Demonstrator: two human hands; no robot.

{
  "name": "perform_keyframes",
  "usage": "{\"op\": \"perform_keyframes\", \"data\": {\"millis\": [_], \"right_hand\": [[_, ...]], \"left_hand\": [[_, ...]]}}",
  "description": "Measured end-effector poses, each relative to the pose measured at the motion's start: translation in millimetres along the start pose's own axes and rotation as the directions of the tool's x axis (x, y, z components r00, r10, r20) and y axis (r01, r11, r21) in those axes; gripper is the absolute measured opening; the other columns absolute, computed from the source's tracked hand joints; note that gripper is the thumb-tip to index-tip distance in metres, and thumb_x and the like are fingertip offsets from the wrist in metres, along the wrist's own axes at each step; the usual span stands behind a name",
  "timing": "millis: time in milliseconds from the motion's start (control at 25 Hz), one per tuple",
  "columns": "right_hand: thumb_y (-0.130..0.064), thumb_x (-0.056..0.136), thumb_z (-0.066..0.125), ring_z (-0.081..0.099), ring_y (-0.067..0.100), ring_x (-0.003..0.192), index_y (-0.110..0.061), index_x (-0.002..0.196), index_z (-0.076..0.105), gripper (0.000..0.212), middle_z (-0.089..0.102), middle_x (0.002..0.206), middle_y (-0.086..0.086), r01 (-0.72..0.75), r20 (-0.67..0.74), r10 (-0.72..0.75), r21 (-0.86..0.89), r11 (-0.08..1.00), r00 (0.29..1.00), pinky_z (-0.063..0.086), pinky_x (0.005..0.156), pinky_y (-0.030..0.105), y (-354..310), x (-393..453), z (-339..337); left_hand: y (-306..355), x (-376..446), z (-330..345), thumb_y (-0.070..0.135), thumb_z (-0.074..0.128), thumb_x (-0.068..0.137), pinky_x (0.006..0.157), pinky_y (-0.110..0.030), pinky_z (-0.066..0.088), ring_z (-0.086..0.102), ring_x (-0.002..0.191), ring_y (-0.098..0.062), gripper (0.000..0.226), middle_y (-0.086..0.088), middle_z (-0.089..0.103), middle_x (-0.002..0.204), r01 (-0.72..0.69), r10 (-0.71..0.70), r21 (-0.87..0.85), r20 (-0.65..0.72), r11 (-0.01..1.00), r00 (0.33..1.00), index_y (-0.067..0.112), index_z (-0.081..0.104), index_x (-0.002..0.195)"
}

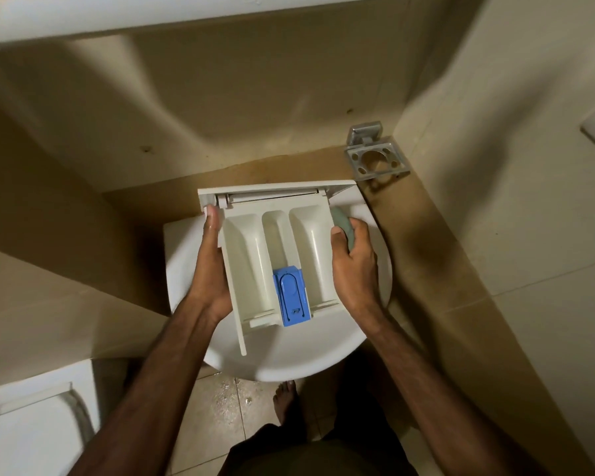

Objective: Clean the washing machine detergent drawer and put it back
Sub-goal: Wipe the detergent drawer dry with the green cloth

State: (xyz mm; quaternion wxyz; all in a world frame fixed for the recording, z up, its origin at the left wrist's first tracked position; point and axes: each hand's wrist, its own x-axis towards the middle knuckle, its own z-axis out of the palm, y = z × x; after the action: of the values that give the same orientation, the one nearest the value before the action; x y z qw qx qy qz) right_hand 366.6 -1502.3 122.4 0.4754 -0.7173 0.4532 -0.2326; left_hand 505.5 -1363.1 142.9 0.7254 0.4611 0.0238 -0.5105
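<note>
Gripping detergent drawer [272,252] over sink [289,359] — both hands; no legible writing.

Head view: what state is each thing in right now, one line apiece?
Detergent drawer: out of the machine, held over the sink, compartments facing up.
Blue insert: seated in the middle compartment.
Left hand: grips the drawer's left side.
Right hand: holds a green sponge against the drawer's right side.
Sink: no water visibly running.
Metal holder: empty.
</note>
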Motion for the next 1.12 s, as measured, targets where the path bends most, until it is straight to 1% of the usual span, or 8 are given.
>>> {"op": "perform_keyframes", "data": {"millis": [120,280,400,480,560,880,1040,1120], "right_hand": [[-0.034,0.109,0.050,0.060,-0.011,0.085,-0.024,0.137,0.055,0.029,0.058,0.096,-0.029,0.045,0.012,-0.045,-0.035,0.998,0.999,0.050,0.073,0.021,-1,-2,-4],[-0.030,0.107,0.056,0.065,0.000,0.096,-0.021,0.132,0.063,0.027,0.065,0.104,-0.025,0.107,-0.089,-0.110,-0.034,0.994,0.990,0.059,0.089,0.043,-5,0,-13],[-0.019,0.103,0.066,0.067,0.018,0.110,-0.013,0.129,0.073,0.027,0.073,0.126,-0.002,0.461,-0.287,-0.549,-0.321,0.827,0.785,0.057,0.092,0.037,-7,-12,-22],[-0.014,0.100,0.071,0.068,0.023,0.103,-0.010,0.125,0.076,0.026,0.074,0.126,0.004,0.646,-0.164,-0.764,-0.442,0.622,0.623,0.057,0.086,0.034,-11,-28,-22],[-0.012,0.100,0.071,0.070,0.024,0.095,-0.009,0.124,0.077,0.025,0.074,0.122,0.007,0.695,-0.072,-0.808,-0.469,0.544,0.584,0.059,0.079,0.033,-12,-40,-13],[0.005,0.079,0.081,0.077,0.028,0.073,-0.005,0.112,0.077,0.034,0.077,0.114,0.011,0.528,0.055,-0.646,-0.631,0.568,0.761,0.063,0.056,0.035,-20,-5,33],[0.010,0.084,0.066,0.074,0.030,0.097,-0.006,0.120,0.074,0.040,0.074,0.121,0.009,0.541,0.287,-0.463,-0.545,0.640,0.838,0.061,0.076,0.039,-35,-10,32],[0.005,0.091,0.060,0.071,0.029,0.091,-0.012,0.107,0.075,0.028,0.076,0.103,0.007,0.530,0.428,-0.330,-0.534,0.659,0.842,0.061,0.075,0.039,-40,-9,20]], "left_hand": [[-6,1,-3,0.085,0.039,0.083,0.101,-0.046,0.053,0.068,0.114,-0.028,0.085,-0.006,0.071,0.125,0.001,0.000,-0.098,0.008,0.995,1.000,0.024,0.066,0.136],[-17,2,-5,0.072,0.046,0.090,0.084,-0.038,0.059,0.073,0.093,-0.024,0.066,-0.004,0.075,0.104,-0.018,0.012,-0.136,-0.049,0.990,0.999,0.021,0.076,0.119],[-21,2,-2,0.061,0.049,0.092,0.073,-0.032,0.060,0.073,0.079,-0.021,0.049,-0.003,0.074,0.091,-0.060,0.043,-0.130,-0.134,0.990,0.990,0.022,0.079,0.094],[-22,5,-4,0.057,0.049,0.092,0.075,-0.033,0.059,0.071,0.081,-0.022,0.047,-0.005,0.073,0.094,-0.079,0.055,-0.138,-0.172,0.987,0.984,0.020,0.077,0.097],[-22,4,-2,0.055,0.044,0.094,0.081,-0.035,0.058,0.071,0.086,-0.024,0.051,-0.008,0.074,0.097,-0.077,0.053,-0.149,-0.161,0.986,0.986,0.017,0.079,0.097],[-24,-2,-5,0.043,0.046,0.094,0.060,-0.025,0.058,0.070,0.068,-0.020,0.041,-0.004,0.072,0.078,-0.141,0.113,-0.106,-0.237,0.984,0.965,0.019,0.077,0.083],[-18,-3,-5,0.040,0.040,0.099,0.055,-0.021,0.057,0.069,0.060,-0.017,0.048,-0.003,0.071,0.073,-0.166,0.135,-0.101,-0.257,0.981,0.957,0.019,0.076,0.076],[-17,-3,-7,0.041,0.040,0.098,0.056,-0.022,0.056,0.069,0.061,-0.017,0.046,-0.003,0.070,0.075,-0.164,0.136,-0.083,-0.267,0.983,0.954,0.019,0.076,0.078]]}}
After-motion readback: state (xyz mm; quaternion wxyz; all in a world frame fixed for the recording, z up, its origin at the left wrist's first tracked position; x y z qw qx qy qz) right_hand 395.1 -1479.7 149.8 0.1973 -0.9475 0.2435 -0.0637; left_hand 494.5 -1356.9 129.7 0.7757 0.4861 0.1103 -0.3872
